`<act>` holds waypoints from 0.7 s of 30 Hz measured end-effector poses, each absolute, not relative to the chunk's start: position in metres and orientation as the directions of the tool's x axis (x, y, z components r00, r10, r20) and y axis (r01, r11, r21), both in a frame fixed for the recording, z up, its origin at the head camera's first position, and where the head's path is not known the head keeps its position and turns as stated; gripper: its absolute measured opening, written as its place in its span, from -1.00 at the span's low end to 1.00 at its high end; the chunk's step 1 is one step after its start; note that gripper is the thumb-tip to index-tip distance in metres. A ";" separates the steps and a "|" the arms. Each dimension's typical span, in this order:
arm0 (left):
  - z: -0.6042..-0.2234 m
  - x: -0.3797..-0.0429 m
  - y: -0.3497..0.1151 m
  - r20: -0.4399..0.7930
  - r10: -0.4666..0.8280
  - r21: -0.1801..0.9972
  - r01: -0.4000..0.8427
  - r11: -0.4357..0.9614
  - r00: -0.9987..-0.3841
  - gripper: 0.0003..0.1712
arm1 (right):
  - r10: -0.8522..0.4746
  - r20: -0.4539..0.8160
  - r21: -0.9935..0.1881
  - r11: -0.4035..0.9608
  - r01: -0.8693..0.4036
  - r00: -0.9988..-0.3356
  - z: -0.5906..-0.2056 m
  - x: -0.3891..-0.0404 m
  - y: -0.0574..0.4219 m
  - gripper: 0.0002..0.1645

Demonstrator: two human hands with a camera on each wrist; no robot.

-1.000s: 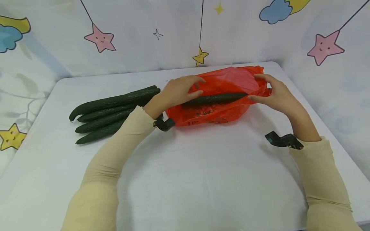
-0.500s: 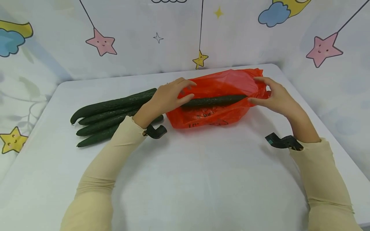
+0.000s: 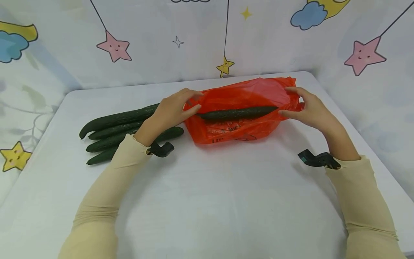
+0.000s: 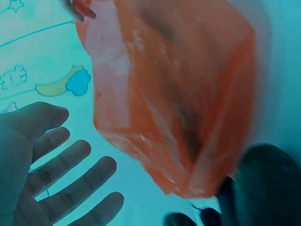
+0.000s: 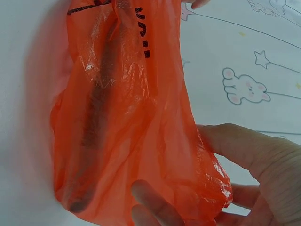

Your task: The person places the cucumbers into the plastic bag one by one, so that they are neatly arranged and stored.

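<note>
On its near side, the thin film of the red bag (image 3: 252,93) could fold down or tear if the right hand (image 3: 312,111), thumb and fingers curled round the bag's right end, pulled unevenly. At the bag's left end the left hand (image 3: 173,111) hangs by the loose cucumbers (image 3: 111,140), fingers spread and holding nothing, so that unsupported end might slump over the single cucumber (image 3: 236,113) lying lengthwise inside; behind the bag stands a patterned wall (image 3: 194,39).
</note>
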State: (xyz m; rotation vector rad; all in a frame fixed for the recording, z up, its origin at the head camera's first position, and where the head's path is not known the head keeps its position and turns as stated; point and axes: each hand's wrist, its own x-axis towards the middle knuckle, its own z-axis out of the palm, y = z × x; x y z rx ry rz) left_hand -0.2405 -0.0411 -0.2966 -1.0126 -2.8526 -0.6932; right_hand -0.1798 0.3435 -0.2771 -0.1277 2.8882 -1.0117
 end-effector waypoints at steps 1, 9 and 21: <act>-0.298 -0.240 -0.045 0.178 0.586 0.403 0.602 0.690 -0.791 -0.50 | -0.105 -0.050 -0.627 0.777 -0.050 -0.993 -0.278 -0.180 0.343 -0.06; -0.313 -0.242 -0.073 0.186 0.549 0.426 0.570 0.702 -0.815 -0.52 | -0.119 -0.049 -0.631 0.773 -0.062 -0.992 -0.280 -0.181 0.344 -0.08; -0.326 -0.246 -0.106 0.195 0.523 0.459 0.548 0.699 -0.830 -0.57 | -0.119 -0.048 -0.625 0.778 -0.063 -0.992 -0.280 -0.181 0.343 -0.08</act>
